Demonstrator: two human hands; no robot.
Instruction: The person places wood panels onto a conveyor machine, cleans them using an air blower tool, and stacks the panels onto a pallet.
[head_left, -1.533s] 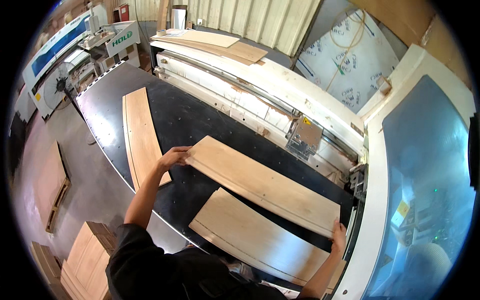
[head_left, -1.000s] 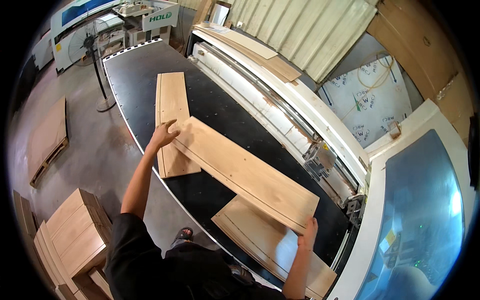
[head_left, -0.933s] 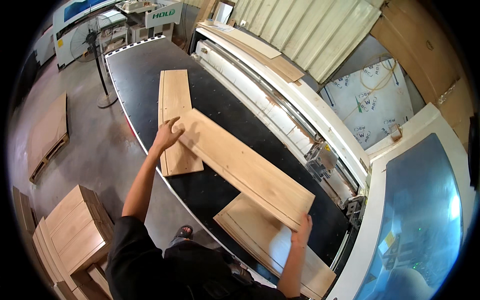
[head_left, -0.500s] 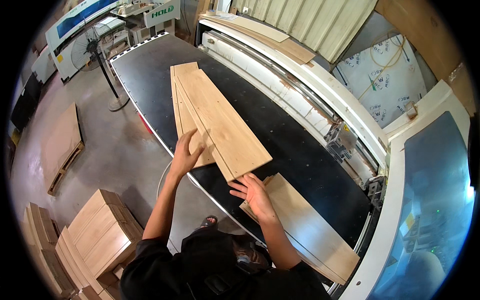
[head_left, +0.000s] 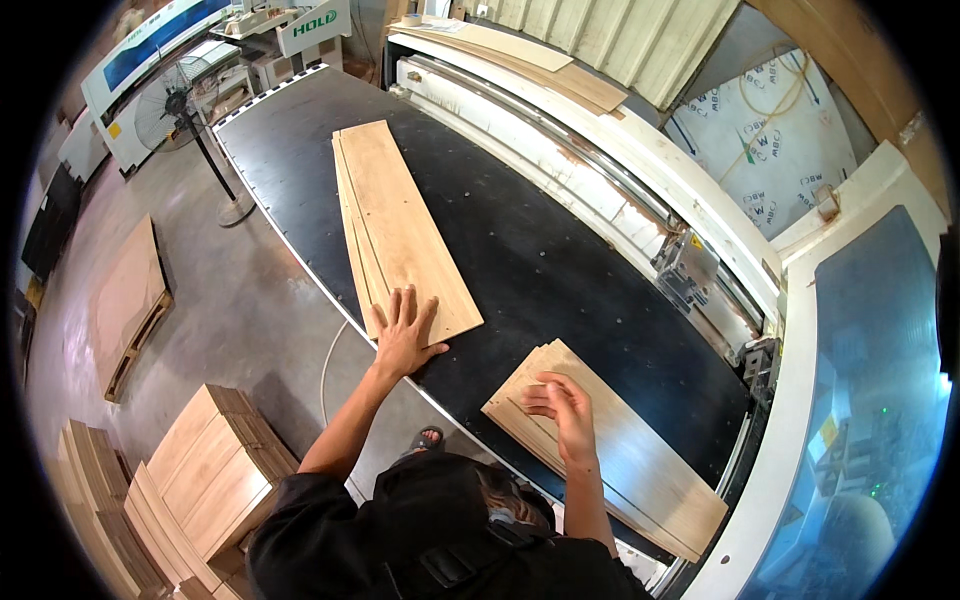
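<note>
My left hand (head_left: 403, 338) rests with spread fingers on the near end of a long, light wooden board (head_left: 392, 210). That board lies over at least one more, whose grooved edge shows along its left side. My right hand (head_left: 568, 412) is over the near-left end of a second stack of wooden boards (head_left: 645, 475), its fingers loosely bent and nothing visible in them. Whether it touches the top board I cannot tell. Both stacks lie on a black table (head_left: 540, 270), one left of the other.
A white machine rail (head_left: 590, 190) runs along the table's far side, with a tinted cover (head_left: 870, 380) at right. Stacked wooden panels (head_left: 205, 470) stand on the floor at lower left. Beyond them are a pallet (head_left: 130, 310) and a standing fan (head_left: 180, 110).
The top left board has come down and left, nearly in line with the one beneath. My left hand has moved onto it. My right hand has left its near end and moved right.
</note>
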